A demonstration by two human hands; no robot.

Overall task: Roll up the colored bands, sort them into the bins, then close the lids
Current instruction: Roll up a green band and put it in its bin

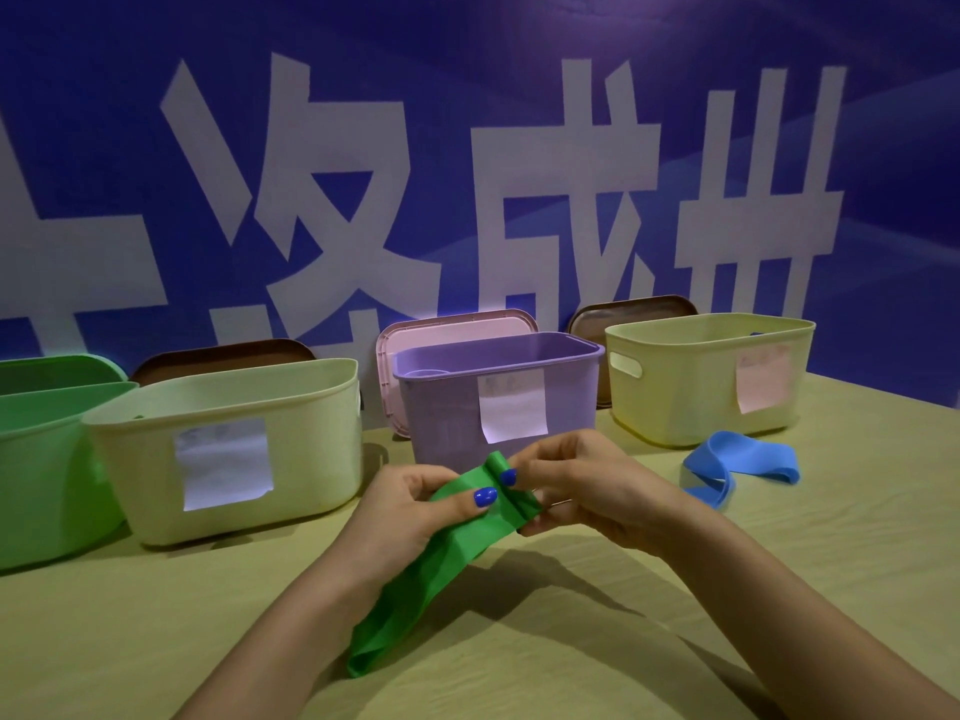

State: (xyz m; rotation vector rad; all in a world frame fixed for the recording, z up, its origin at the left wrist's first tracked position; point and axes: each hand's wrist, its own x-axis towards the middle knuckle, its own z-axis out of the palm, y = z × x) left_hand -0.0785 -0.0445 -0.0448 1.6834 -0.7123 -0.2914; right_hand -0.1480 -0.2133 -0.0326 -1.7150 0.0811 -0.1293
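Observation:
A green band [441, 574] stretches from the table up to both my hands in front of the purple bin [452, 407]. My left hand [410, 506] pinches its upper part, thumb on top. My right hand [571, 485] pinches the folded top end, where a small roll has formed. A blue band [727, 465] lies loose on the table to the right, below the yellow bin [691, 387]. A cream bin [311, 439] and a green bin [36, 459] stand on the left. All bins are open, each cream, purple and yellow one with a paper label.
Lids lean behind the bins against the blue wall: a pink one [400, 345], a brown one [592, 319] and another brown one [208, 356]. The wooden table [623, 641] stretches toward me below my hands.

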